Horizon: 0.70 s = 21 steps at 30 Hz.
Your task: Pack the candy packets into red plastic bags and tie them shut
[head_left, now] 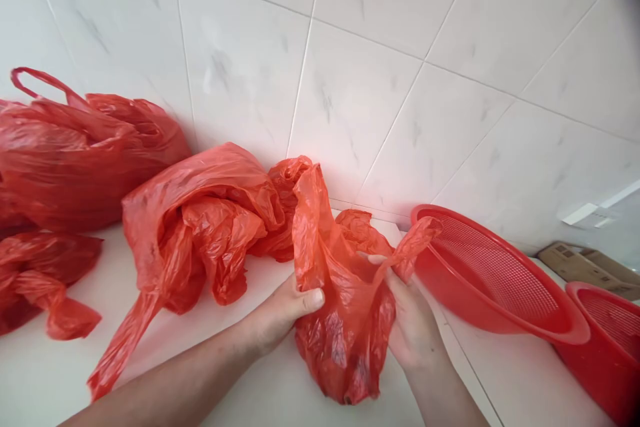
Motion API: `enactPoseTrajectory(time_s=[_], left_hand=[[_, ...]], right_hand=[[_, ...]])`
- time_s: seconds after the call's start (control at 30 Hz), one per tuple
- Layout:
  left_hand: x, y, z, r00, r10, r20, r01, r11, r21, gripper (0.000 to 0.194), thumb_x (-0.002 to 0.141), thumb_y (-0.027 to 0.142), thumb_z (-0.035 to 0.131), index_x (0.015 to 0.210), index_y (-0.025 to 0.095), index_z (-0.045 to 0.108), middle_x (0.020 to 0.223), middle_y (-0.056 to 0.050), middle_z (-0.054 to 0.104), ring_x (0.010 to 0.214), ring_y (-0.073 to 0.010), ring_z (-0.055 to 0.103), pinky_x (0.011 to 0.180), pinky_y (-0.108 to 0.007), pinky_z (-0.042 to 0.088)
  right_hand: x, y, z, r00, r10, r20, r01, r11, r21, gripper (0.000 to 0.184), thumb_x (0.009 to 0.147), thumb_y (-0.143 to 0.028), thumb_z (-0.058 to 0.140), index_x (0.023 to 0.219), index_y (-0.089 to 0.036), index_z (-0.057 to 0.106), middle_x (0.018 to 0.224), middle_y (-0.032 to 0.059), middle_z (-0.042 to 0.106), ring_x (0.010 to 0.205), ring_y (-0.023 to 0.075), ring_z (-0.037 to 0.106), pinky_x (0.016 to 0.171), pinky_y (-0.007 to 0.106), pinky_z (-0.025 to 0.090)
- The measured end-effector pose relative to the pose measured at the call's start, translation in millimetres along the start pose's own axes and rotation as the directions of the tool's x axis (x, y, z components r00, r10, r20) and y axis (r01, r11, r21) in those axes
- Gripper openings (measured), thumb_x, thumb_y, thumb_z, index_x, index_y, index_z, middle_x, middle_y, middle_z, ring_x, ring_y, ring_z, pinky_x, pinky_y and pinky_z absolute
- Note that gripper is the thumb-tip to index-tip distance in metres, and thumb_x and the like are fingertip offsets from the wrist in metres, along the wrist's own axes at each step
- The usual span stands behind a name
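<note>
Hands grip a red plastic bag (345,327) above a white worktop (260,380), the left (285,310) pinching its side with the thumb in front, the right (413,320) holding the opposite side, fingers partly hidden. More red bags (200,227) lie along the worktop's left side; red mesh baskets (500,273) stand at right near the tiled wall (370,80).

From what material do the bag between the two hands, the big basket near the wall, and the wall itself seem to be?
Bag: thin, glossy plastic film; it crinkles and lets some light through.
Basket: probably moulded plastic, smooth and slightly shiny, with fine mesh.
Wall: glazed tiles, likely ceramic, with straight joints and grey marble-like marks.
</note>
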<state>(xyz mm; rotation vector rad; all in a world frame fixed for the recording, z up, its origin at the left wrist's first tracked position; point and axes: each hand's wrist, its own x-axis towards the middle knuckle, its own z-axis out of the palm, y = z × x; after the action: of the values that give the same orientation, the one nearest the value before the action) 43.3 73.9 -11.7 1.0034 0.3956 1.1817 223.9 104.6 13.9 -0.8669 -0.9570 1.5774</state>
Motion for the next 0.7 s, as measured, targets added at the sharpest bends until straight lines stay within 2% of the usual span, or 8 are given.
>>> enactPoseTrajectory(time_s=[0.1,0.2,0.3,0.37,0.43,0.53,0.63,0.7], left_hand=[[8.2,15.9,9.7,0.997,0.062,-0.041,-0.061,0.998,0.031,0.047,0.075,0.030,0.071,0.119,0.019,0.059,0.119,-0.011,0.064,0.117,-0.0317,0.054,0.095,-0.041,0.043],[18.8,18.1,25.0,0.969,0.026,-0.248,-0.049,0.995,-0.084,0.034,0.080,0.025,0.066,0.112,0.017,0.060,0.111,-0.011,0.067,0.106,-0.0279,0.062,0.090,-0.038,0.047],[26.3,6.1,38.0,0.866,-0.060,-0.497,-0.067,0.970,-0.233,0.023,0.084,0.028,0.059,0.104,0.016,0.061,0.102,-0.011,0.070,0.094,-0.0253,0.066,0.083,-0.036,0.051],[26.9,-4.3,43.0,0.852,-0.109,-0.512,-0.060,0.952,-0.302,0.023,0.086,0.030,0.056,0.103,0.015,0.061,0.097,-0.012,0.070,0.090,-0.0247,0.067,0.081,-0.036,0.052],[23.9,-13.1,44.5,0.881,-0.154,-0.447,-0.024,0.929,-0.369,0.023,0.087,0.031,0.053,0.099,0.014,0.062,0.091,-0.011,0.071,0.085,-0.0241,0.068,0.080,-0.035,0.052],[16.3,-21.0,41.2,0.904,-0.201,-0.378,0.023,0.904,-0.427,0.024,0.087,0.032,0.049,0.081,0.013,0.062,0.076,-0.009,0.068,0.076,-0.0223,0.068,0.076,-0.034,0.052],[10.5,-23.8,35.2,0.908,-0.193,-0.373,0.031,0.917,-0.398,0.033,0.089,0.034,0.044,0.064,0.014,0.055,0.064,-0.005,0.062,0.066,-0.0188,0.065,0.070,-0.031,0.051],[9.0,-24.1,33.1,0.908,-0.164,-0.385,0.018,0.935,-0.355,0.032,0.088,0.034,0.045,0.063,0.015,0.053,0.059,-0.002,0.058,0.059,-0.0162,0.062,0.063,-0.028,0.050]], right_hand=[[3.6,-8.3,11.7,0.999,-0.043,0.028,0.040,0.994,0.100,0.015,0.077,-0.033,0.068,0.089,-0.024,0.068,0.112,0.0034,0.067,0.107,0.0239,0.060,0.088,0.037,0.050],[3.5,-18.4,13.3,0.997,-0.065,0.039,0.055,0.971,0.232,0.009,0.078,-0.023,0.065,0.087,-0.023,0.066,0.100,0.0025,0.069,0.104,0.0188,0.060,0.090,0.034,0.048],[0.5,-25.8,6.8,0.996,-0.063,0.064,0.033,0.917,0.397,0.011,0.077,-0.013,0.059,0.082,-0.022,0.063,0.063,-0.0049,0.057,0.071,0.0100,0.059,0.082,0.029,0.050],[-2.7,-26.7,1.8,0.995,-0.068,0.066,0.034,0.907,0.420,0.010,0.077,-0.015,0.054,0.079,-0.020,0.061,0.049,-0.0086,0.039,0.049,0.0067,0.044,0.066,0.024,0.049],[-6.3,-23.8,-1.2,0.993,-0.090,0.081,0.059,0.946,0.318,0.015,0.081,-0.026,0.048,0.079,-0.019,0.062,0.046,-0.0086,0.031,0.043,0.0070,0.033,0.054,0.023,0.043],[-11.4,-15.2,-0.8,0.981,-0.113,0.159,0.104,0.993,0.065,0.038,0.086,-0.043,0.037,0.086,-0.015,0.064,0.044,-0.0077,0.030,0.042,0.0083,0.029,0.049,0.025,0.037],[-15.5,-9.3,3.8,0.977,-0.078,0.200,0.106,0.985,-0.136,0.038,0.086,-0.039,0.044,0.110,-0.015,0.060,0.042,-0.0103,0.029,0.040,0.0073,0.025,0.048,0.024,0.034],[-18.2,-9.5,8.1,0.980,-0.006,0.199,0.063,0.958,-0.281,0.051,0.083,-0.036,0.053,0.130,-0.019,0.045,0.046,-0.0104,0.037,0.041,0.0070,0.030,0.045,0.021,0.031]])
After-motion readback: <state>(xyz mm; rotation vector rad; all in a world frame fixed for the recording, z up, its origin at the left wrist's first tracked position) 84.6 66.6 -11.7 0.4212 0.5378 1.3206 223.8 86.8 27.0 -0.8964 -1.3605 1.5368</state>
